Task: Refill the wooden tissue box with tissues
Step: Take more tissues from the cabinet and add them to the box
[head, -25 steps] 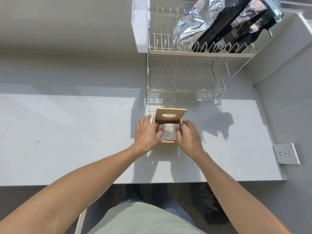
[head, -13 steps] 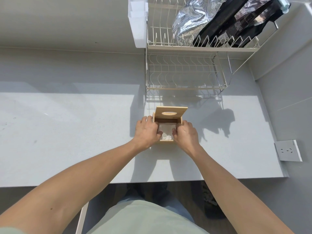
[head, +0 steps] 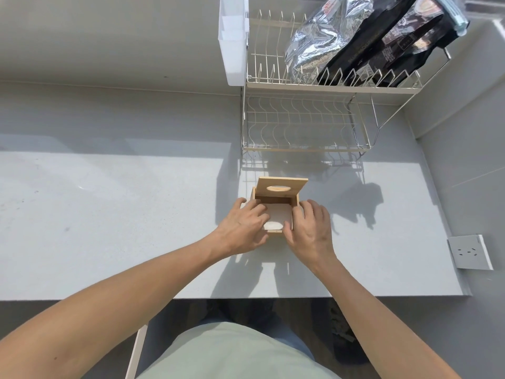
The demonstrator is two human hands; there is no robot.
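A small wooden tissue box (head: 274,199) stands on the grey counter (head: 109,214), its hinged lid (head: 282,187) with an oval slot tipped up at the back. A white stack of tissues (head: 277,217) lies inside the box. My left hand (head: 243,228) rests over the box's left side with fingers pressing on the tissues. My right hand (head: 310,228) is at the right side, its thumb on the tissues' near edge and its fingers spread outside the right wall.
A two-tier wire dish rack (head: 306,124) stands behind the box, with a silver bag (head: 322,42) and black bags (head: 390,47) on its upper tier and a white plastic holder (head: 232,42) on its left. A wall socket (head: 468,251) sits at the right. The counter edge runs just below my wrists.
The tissues have gone down from above the box to lying flat inside it. Both hands followed them down and shifted slightly apart, and the head view moved closer.
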